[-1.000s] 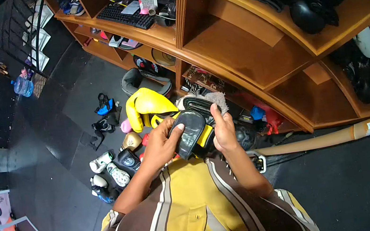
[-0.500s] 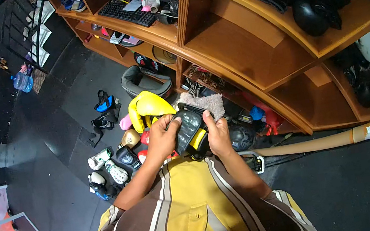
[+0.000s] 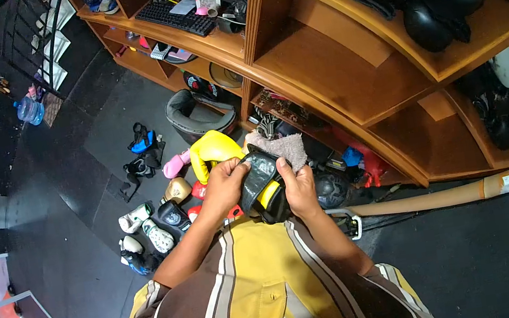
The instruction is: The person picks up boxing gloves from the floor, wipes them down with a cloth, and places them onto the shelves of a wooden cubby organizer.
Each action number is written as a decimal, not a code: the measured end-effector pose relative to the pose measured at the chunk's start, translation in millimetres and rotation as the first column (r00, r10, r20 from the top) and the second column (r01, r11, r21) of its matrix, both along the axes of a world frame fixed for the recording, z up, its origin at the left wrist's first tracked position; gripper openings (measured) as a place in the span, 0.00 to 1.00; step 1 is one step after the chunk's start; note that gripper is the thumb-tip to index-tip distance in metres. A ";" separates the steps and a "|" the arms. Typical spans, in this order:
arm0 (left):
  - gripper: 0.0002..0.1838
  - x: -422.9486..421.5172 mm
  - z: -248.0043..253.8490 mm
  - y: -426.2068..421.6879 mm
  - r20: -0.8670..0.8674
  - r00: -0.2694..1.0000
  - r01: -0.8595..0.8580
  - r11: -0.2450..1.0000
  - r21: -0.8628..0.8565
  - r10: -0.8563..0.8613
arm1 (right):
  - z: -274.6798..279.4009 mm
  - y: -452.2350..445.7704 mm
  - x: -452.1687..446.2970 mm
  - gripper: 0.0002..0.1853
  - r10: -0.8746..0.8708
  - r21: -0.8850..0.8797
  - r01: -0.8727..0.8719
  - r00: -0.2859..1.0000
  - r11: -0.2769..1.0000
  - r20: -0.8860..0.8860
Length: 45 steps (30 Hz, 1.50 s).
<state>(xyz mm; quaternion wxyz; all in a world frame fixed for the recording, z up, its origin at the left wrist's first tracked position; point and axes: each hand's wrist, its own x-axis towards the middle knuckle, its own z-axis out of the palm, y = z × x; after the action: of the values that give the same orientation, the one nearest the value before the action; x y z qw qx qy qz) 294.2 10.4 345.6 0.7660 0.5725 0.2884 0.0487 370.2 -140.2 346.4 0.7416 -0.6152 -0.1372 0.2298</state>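
A black strap flap [image 3: 261,170] with a yellow inner part is held between my two hands, close to my chest. My left hand [image 3: 224,186] pinches its left edge with thumb and fingers. On its right side, my right hand [image 3: 299,188] grips it, thumb up. The bright yellow glove [image 3: 216,147] extends just beyond my hands; whether it joins the black piece is hidden. A grey fluffy cloth [image 3: 286,148] shows behind the black piece, its lower part covered.
Several boxing gloves [image 3: 159,236] lie on the floor at the left, with a pink one [image 3: 176,164] nearer. Wooden shelves [image 3: 336,91] curve along the right. A long cardboard tube [image 3: 419,201] lies at the lower right, beside a metal handle [image 3: 356,226].
The black piece has tilted and shifted slightly down between my hands. The yellow glove has sunk lower and turned, showing more of the pink glove. Both hands keep their grip.
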 end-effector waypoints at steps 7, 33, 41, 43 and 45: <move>0.15 1.8 -18.3 -0.5 -0.071 0.997 0.016 0.998 0.054 -0.012 | -3.0 7.0 -4.8 0.15 -0.060 0.131 0.083 0.983 0.988 -0.175; 0.11 10.0 -3.6 7.0 -0.184 0.976 0.126 0.992 0.020 -0.120 | -8.9 5.0 -2.6 0.14 0.031 -0.015 -0.032 0.999 0.999 -0.040; 0.09 12.2 -11.7 7.8 -0.225 0.967 0.132 0.990 0.047 -0.118 | -9.9 11.5 -7.9 0.13 -0.054 0.058 0.058 0.996 0.997 -0.071; 0.08 13.3 -15.3 7.7 -0.211 0.971 0.125 0.992 0.027 -0.116 | -6.4 11.7 -7.4 0.13 -0.049 0.048 0.051 0.997 0.997 -0.055; 0.09 15.2 -10.9 8.1 -0.231 0.967 0.116 0.993 0.023 -0.108 | -9.3 7.4 -8.1 0.12 -0.011 -0.018 0.009 0.997 1.000 -0.074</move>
<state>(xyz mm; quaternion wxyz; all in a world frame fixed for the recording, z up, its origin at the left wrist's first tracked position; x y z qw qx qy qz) 309.4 18.4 334.7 0.7186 0.6035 0.3411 -0.0559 362.1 -132.8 337.1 0.7419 -0.6134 -0.1045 0.2499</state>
